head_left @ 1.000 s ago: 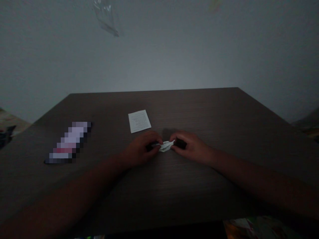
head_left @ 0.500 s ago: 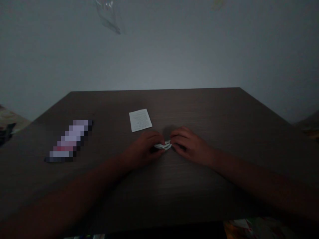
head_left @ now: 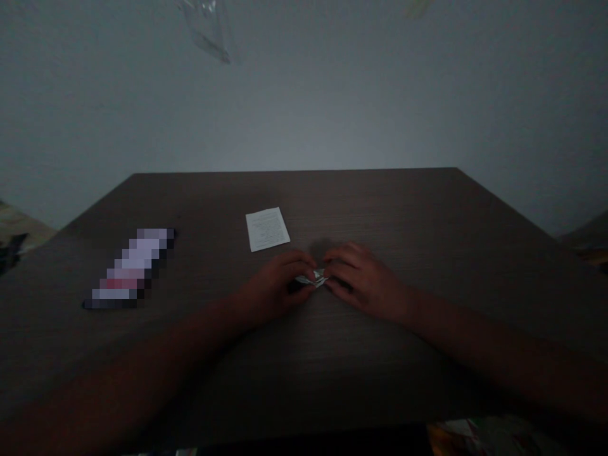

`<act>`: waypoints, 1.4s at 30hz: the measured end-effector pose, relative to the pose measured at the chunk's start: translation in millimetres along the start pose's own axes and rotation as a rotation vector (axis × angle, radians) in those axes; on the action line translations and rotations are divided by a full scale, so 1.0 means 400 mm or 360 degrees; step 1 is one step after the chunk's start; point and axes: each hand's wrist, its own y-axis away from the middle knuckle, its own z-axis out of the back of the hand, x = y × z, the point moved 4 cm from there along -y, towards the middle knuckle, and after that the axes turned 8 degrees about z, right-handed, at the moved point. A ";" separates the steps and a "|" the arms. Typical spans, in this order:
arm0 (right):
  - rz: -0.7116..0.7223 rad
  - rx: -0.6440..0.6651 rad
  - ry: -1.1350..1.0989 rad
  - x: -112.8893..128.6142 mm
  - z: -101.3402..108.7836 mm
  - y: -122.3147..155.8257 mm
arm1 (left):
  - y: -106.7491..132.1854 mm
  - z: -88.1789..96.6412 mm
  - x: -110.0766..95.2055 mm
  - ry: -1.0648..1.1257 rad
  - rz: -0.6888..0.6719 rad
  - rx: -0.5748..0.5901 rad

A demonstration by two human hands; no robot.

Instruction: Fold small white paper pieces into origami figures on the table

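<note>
- While the light's v. dim, the crumpled white slip (head_left: 320, 277) shows just below ctr of frame, over the bench (head_left: 361, 206), btwn both hands.
- L hand (head_left: 278, 285): thumb + fingers pinched on slip's left end.
- R hand (head_left: 368, 278): fingertips clamped on its right end; too dark to tell how the folds run.
- Step now: prob. working the slip's folds w/ fingertips.
- Next move calls for a light, even pinch both sides, imo.
- Flat printed square (head_left: 267, 229) lies apart, left of upper ctr.

Crumpled paper (head_left: 320, 279) partly hidden, phone-like object (head_left: 135, 266) blurred into blocks, clear bag (head_left: 208, 28) cut off at top.
</note>
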 end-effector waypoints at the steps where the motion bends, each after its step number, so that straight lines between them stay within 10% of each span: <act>1: 0.0041 -0.0010 0.0041 0.003 0.001 0.000 | 0.000 -0.001 0.000 0.0015 0.0008 -0.0005; 15: -0.0257 0.0246 0.0031 0.002 -0.003 -0.007 | -0.006 -0.004 -0.006 -0.0113 -0.0074 0.0153; 23: -0.0061 0.0448 0.0302 0.015 0.005 -0.018 | -0.001 -0.007 0.013 -0.0242 -0.0045 0.0059; 42: -0.0347 0.0263 -0.0083 -0.033 -0.012 0.007 | -0.004 -0.012 0.063 -0.0227 0.0114 -0.0029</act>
